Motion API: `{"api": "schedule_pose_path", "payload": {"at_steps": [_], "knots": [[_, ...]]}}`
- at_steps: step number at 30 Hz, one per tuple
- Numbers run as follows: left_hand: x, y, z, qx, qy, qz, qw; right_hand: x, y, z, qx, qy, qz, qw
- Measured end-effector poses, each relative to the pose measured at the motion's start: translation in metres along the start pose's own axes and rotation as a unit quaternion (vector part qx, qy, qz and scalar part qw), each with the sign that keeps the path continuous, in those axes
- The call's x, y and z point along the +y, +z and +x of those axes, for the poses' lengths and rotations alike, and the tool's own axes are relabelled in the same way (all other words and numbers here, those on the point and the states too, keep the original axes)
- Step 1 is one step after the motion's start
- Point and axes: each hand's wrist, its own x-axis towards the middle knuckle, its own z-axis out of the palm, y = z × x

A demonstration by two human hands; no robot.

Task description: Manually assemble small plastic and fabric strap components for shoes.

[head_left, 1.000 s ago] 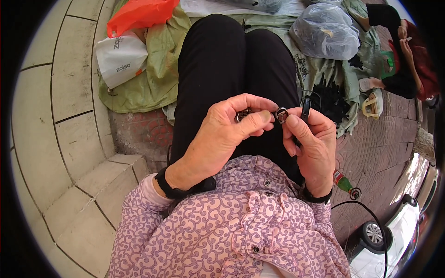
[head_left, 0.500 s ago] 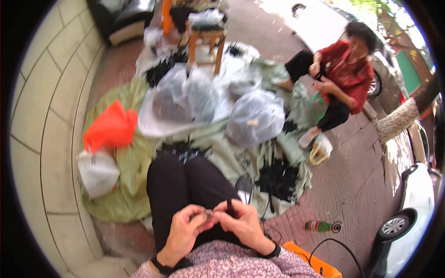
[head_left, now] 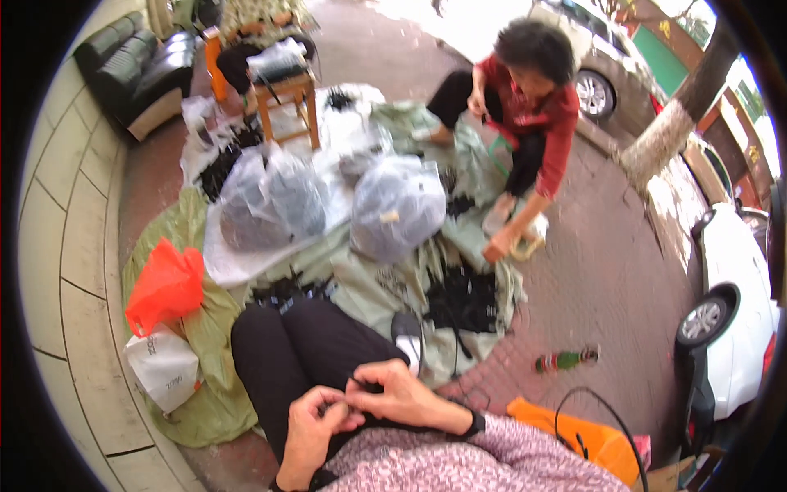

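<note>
Still pinching a small dark piece (head_left: 370, 385) in right hand (head_left: 402, 398) above black trousers (head_left: 316, 340), beside a left hand (head_left: 310, 424) too blurred to judge, apparently continuing handwork despite a swing of view toward a now-reaching co-worker (head_left: 543, 119).

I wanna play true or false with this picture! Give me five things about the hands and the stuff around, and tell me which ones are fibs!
1. The left hand is far away from the right hand. False: the hands are close together, over the lap.
2. The red bag lies on the olive sheet. True.
3. The bottle is standing upright. False: the bottle is lying on its side on the pavement.
4. The other person wears a red top. True.
5. The car at the lower right is green. False: the car is white.
</note>
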Motion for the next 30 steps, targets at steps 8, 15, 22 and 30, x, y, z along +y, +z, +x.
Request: {"api": "schedule_pose_path", "payload": {"at_steps": [8, 15, 22, 30], "knots": [[0.003, 0.007, 0.004, 0.034, 0.043, -0.112, 0.992, 0.002, -0.005, 0.005, 0.017, 0.061, 0.145, 0.987], [-0.003, 0.011, 0.006, 0.066, 0.040, -0.122, 0.990, 0.006, 0.000, -0.002, 0.043, 0.035, 0.157, 0.986], [0.001, 0.004, 0.006, 0.060, 0.020, -0.151, 0.986, -0.002, -0.004, -0.010, 0.016, 0.045, 0.161, 0.986], [0.005, 0.011, 0.014, 0.043, 0.020, -0.165, 0.985, 0.001, -0.019, -0.018, 0.027, 0.104, 0.104, 0.989]]}}
